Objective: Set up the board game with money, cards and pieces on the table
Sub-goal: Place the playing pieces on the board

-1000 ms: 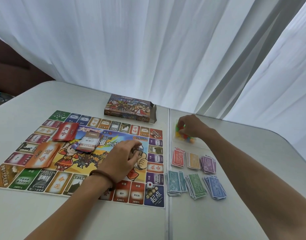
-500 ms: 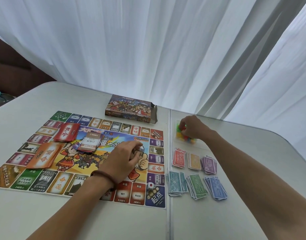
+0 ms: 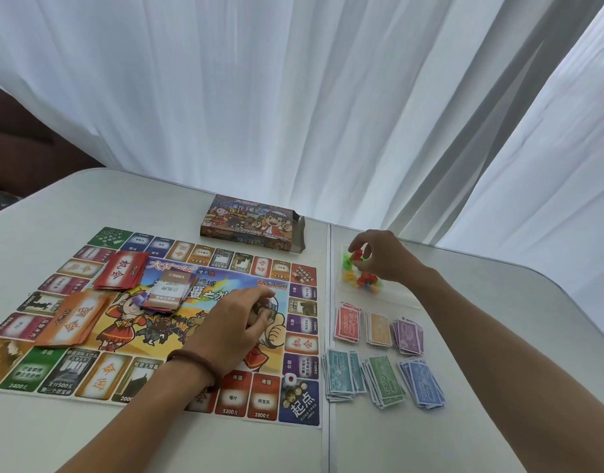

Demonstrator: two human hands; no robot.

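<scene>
White table point(image 3: 225, 448) carries the game board point(image 3: 263, 397), laid flat. Its near R corner square reads "起点", w/ "2800元" & "5200元" on the squares beside it. A white die point(image 3: 289, 380) sits on the board at that corner square's far edge. L hand point(image 3: 235, 322), brown bead bracelet point(image 3: 194, 363) on the wrist, rests on the board's centre art, fingers curled round a small brownish item point(image 3: 259, 314); can't tell what it is. Just R of the board, off it, play money lies in 2 rows of stacks: near row teal "1000" point(image 3: 339, 373), green "500" point(image 3: 385, 380), blue point(image 3: 423, 380); far row red point(image 3: 348, 324), orange point(image 3: 379, 327), purple point(image 3: 409, 336). On the board's L half an orange card deck point(image 3: 72, 319) reads "命运"; beyond it a red card deck point(image 3: 121, 271) reads "机会". Btwn red deck & L hand is a stack of deed cards point(image 3: 169, 291), top one showing "1000元". R of the board's far corner lies a clear bag point(image 3: 389, 298) w/ coloured plastic pieces point(image 3: 362, 278). R hand point(image 3: 382, 256) is over it, thumb & fingertips pinching a red piece point(image 3: 356, 256) just above the pile. Game box point(image 3: 252, 221) lies at the board's far edge, R end flap open. White curtain point(image 3: 293, 97) hangs behind.
</scene>
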